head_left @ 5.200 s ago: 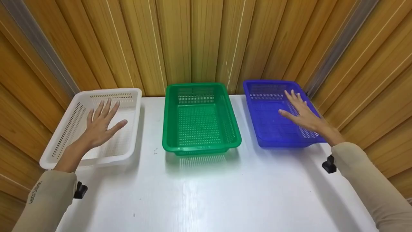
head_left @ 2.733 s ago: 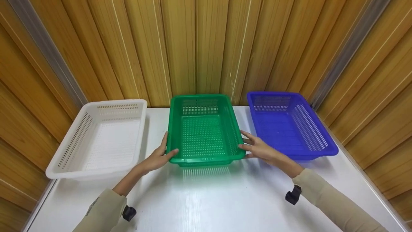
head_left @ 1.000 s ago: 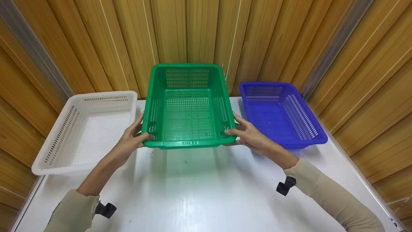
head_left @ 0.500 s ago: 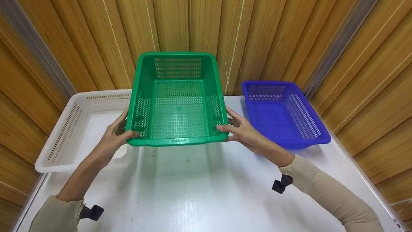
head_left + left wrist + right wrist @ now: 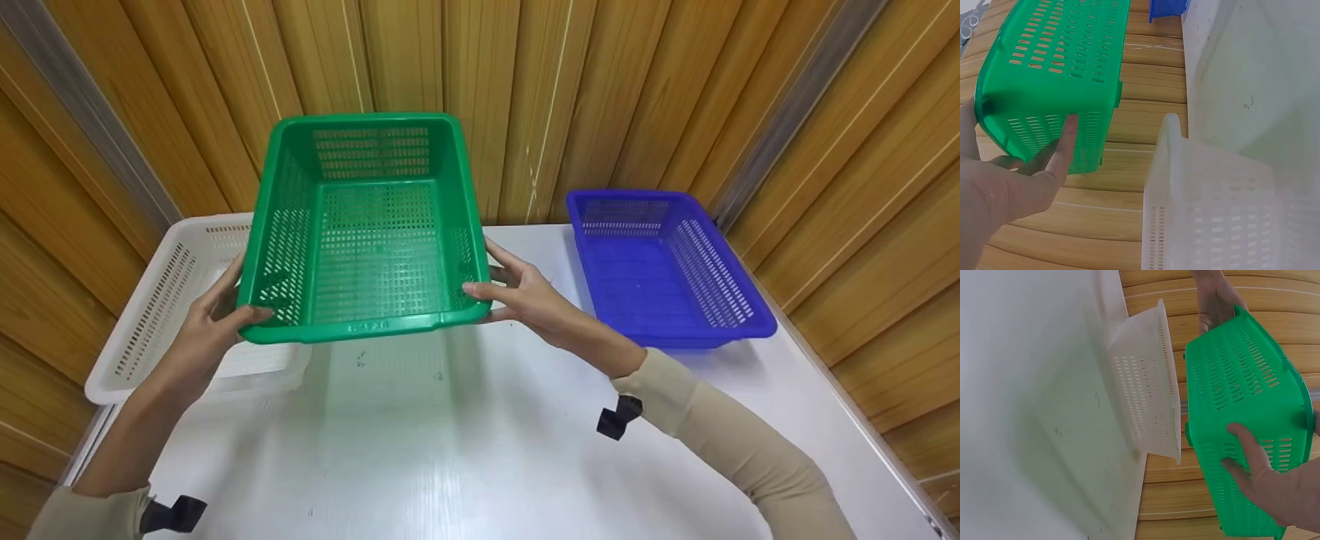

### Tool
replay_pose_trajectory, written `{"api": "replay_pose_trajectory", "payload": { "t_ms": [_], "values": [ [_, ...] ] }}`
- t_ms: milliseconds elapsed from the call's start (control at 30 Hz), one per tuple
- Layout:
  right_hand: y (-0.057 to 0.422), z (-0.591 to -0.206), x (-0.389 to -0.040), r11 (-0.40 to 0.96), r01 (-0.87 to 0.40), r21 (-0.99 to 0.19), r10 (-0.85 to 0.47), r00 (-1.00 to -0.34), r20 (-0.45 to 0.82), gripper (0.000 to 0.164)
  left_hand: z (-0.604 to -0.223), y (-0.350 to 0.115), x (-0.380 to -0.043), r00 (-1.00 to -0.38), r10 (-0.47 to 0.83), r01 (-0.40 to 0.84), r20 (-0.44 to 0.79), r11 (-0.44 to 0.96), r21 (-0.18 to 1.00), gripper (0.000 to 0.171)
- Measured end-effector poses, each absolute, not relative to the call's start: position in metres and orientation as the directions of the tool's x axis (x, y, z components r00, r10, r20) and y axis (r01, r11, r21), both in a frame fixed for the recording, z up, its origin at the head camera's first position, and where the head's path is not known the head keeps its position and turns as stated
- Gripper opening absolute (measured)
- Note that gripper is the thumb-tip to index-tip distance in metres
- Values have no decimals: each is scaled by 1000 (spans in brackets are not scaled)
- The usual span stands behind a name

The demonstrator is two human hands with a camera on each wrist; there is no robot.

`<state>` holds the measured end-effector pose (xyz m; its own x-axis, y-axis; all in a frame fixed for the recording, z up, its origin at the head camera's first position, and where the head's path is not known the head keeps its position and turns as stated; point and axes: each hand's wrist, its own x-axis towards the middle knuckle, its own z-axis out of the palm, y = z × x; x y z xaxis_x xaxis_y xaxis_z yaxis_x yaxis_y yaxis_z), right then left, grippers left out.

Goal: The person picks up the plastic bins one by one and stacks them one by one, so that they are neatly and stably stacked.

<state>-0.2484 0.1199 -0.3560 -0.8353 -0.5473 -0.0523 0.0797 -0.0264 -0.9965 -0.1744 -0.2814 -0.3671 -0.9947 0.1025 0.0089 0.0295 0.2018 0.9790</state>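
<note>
Holding green basket (image 5: 375, 277) aloft above worktop (image 5: 480, 427), apart from white basket (image 5: 154, 300) though overlapping it in head view. Grasping both sides near front corners with left grip (image 5: 204, 326) and right grip (image 5: 529, 294), thumbs over rim. Best to match grip heights and clear white basket.

We have lifted the green basket (image 5: 377, 255) off the table (image 5: 420, 465) and carried it toward ten o'clock, where it hides the three o'clock side of the white basket (image 5: 154, 311). Our left hand (image 5: 206, 322), earlier over that basket, and right hand (image 5: 529, 298), earlier over the blue basket (image 5: 645, 289), now grip the green one at eight and four o'clock.
</note>
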Motion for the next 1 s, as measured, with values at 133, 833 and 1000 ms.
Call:
{"api": "replay_pose_trajectory", "payload": {
  "t_ms": [133, 833, 1000],
  "values": [
    [111, -354, -250, -34, 71, -997, -557, -829, -40, 87, -367, -292, -173, -995, 84, 70, 58, 149, 986, 77],
    [62, -366, -264, -95, 77, -993, -703, -711, 12, 109, -381, -341, -167, -991, 68, 105, 116, -151, 983, 72],
    [50, -376, -270, -124, 101, -987, -720, -694, 19, 98, -386, -353, -163, -993, 56, 93, 107, -204, 975, 72]
  ]
}}
